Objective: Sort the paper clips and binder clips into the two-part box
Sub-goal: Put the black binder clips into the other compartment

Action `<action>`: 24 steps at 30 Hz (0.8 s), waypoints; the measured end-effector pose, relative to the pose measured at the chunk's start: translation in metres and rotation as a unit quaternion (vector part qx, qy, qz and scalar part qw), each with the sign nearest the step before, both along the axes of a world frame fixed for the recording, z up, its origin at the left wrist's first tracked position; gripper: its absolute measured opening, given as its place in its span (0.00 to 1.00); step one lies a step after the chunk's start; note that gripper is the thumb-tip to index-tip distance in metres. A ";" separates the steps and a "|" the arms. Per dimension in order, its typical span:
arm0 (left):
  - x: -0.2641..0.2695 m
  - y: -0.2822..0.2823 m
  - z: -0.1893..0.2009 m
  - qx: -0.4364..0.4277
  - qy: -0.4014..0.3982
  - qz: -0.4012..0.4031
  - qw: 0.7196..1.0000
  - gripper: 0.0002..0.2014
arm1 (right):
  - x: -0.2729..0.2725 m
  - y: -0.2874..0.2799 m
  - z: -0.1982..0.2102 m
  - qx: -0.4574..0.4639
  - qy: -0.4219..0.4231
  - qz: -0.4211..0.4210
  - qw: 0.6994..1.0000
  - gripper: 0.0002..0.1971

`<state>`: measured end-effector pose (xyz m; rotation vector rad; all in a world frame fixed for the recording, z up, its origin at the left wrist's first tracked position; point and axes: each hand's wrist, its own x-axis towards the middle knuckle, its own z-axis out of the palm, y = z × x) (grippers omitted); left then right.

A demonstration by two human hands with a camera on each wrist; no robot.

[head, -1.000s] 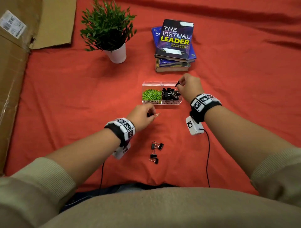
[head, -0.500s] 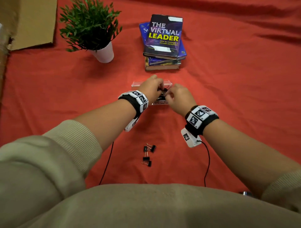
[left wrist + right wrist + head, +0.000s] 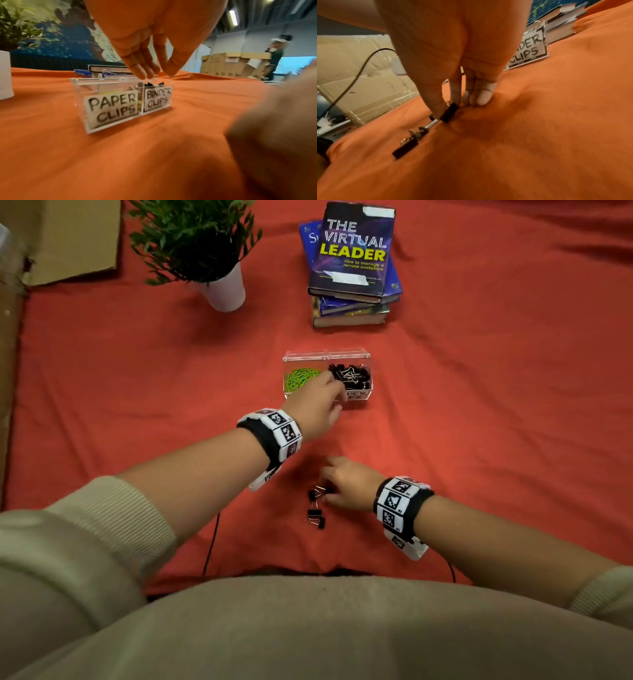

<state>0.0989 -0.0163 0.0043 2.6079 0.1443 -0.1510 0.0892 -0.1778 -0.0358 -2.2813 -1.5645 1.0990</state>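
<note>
While pinched by the right hand (image 3: 453, 86), the binder clip (image 3: 449, 112) touches cloth.

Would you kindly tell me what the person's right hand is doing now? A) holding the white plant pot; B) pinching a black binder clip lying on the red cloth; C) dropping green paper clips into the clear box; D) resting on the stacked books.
B: the right hand pinches a black binder clip on the red cloth.
</note>
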 end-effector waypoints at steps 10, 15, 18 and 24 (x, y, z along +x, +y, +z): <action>-0.111 -0.013 -0.031 0.003 0.169 -0.029 0.985 0.11 | 0.016 -0.008 0.002 -0.005 0.009 -0.101 0.995 0.08; -0.118 -0.030 -0.042 0.047 0.183 -0.042 0.981 0.16 | 0.023 -0.008 0.005 0.007 0.173 -0.248 0.953 0.10; -0.119 -0.032 -0.042 0.040 0.176 -0.027 0.983 0.13 | 0.018 -0.004 0.012 -0.037 0.257 -0.293 0.920 0.07; -0.128 -0.025 -0.035 -0.020 0.153 0.022 0.988 0.10 | -0.014 0.000 0.015 -0.089 0.083 -0.065 0.990 0.09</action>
